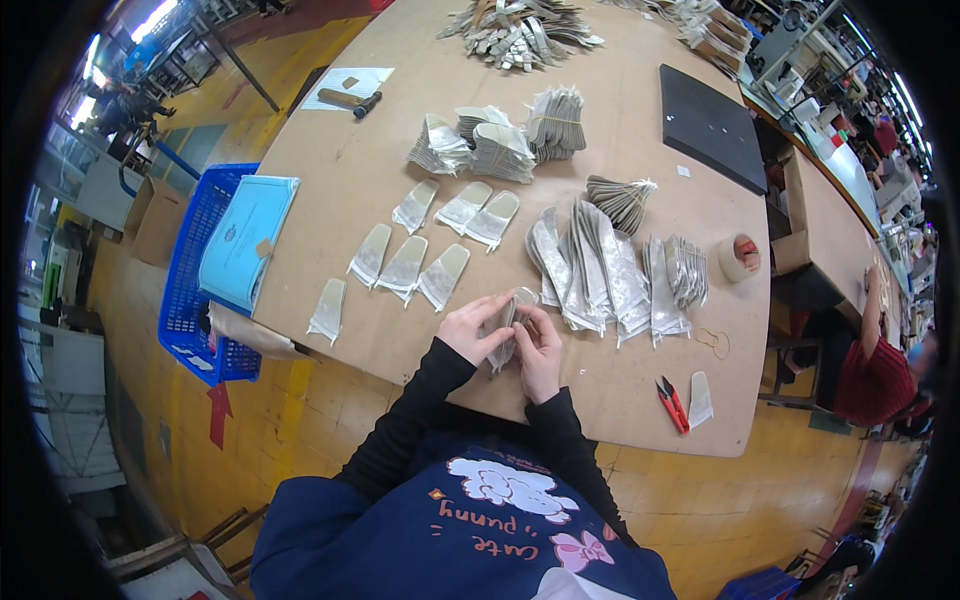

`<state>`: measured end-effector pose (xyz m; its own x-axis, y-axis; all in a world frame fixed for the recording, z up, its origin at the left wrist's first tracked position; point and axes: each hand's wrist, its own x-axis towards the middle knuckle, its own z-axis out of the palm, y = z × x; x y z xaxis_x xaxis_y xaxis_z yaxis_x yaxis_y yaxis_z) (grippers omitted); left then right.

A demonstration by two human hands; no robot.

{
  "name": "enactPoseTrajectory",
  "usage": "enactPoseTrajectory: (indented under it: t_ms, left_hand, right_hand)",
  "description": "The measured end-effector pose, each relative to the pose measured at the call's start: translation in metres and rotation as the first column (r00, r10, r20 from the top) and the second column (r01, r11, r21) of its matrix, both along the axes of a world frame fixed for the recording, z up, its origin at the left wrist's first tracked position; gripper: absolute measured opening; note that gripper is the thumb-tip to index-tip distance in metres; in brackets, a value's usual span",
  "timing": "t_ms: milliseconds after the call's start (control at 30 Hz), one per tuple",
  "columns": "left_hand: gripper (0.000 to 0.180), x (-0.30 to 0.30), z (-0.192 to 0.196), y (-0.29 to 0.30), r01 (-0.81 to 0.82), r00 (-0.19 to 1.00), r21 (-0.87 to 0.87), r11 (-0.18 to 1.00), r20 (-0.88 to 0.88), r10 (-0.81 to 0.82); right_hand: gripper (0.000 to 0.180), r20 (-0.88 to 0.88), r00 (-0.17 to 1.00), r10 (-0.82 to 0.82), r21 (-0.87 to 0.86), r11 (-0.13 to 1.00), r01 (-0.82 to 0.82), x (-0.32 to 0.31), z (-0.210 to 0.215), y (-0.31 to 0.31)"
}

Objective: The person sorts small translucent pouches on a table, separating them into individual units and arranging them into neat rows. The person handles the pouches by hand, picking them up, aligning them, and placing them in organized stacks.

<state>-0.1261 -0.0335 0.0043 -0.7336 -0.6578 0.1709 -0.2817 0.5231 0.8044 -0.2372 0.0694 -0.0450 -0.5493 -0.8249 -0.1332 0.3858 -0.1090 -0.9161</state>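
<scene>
My left hand [473,327] and my right hand [540,350] meet near the front edge of a brown table [340,190]. Both grip one small stack of grey insole-shaped pieces [508,322], which stands on edge between the fingers. Just beyond and to the right lies a fanned row of the same pieces [600,275]. To the left, several single pieces [405,265] lie flat in two rows. Tied bundles of pieces [500,145] sit farther back.
Red snips [672,403] and one loose piece [700,398] lie at the front right, rubber bands [714,342] and a tape roll [740,257] beyond. A black board [710,125] lies far right. A blue crate [195,290] with a booklet stands left. Another person [875,370] sits right.
</scene>
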Motion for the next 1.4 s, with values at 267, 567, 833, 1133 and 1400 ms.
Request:
enactPoseTrajectory:
  t_ms: [267, 567, 833, 1133, 1400]
  left_hand:
    - [0.049, 0.012, 0.012, -0.004, -0.075, 0.996, 0.181, 0.981, 0.066, 0.064]
    - [0.048, 0.131, -0.003, -0.052, -0.469, 0.771, -0.222, 0.855, 0.370, 0.519]
    - [0.059, 0.129, -0.028, -0.056, -0.529, 0.668, -0.441, 0.725, 0.310, 0.676]
    - [0.063, 0.026, -0.005, 0.004, -0.182, 0.975, -0.073, 0.981, 0.119, 0.189]
    - [0.068, 0.005, -0.003, 0.028, -0.175, 0.984, 0.123, 0.977, 0.038, 0.171]
  right_hand:
    - [0.026, -0.288, 0.954, 0.082, 0.077, 0.995, -0.062, -0.001, 0.003, 0.003]
    - [0.026, -0.064, 0.998, 0.018, 0.041, 0.999, -0.016, 0.004, 0.004, 0.000]
    - [0.026, -0.071, 0.997, 0.003, 0.054, 0.999, 0.001, 0.003, 0.003, 0.001]
    - [0.050, 0.010, 0.998, 0.064, -0.062, 0.996, -0.063, 0.003, 0.013, -0.002]
    - [0.056, -0.064, 0.996, 0.059, -0.029, 0.998, -0.061, 0.001, 0.009, 0.001]
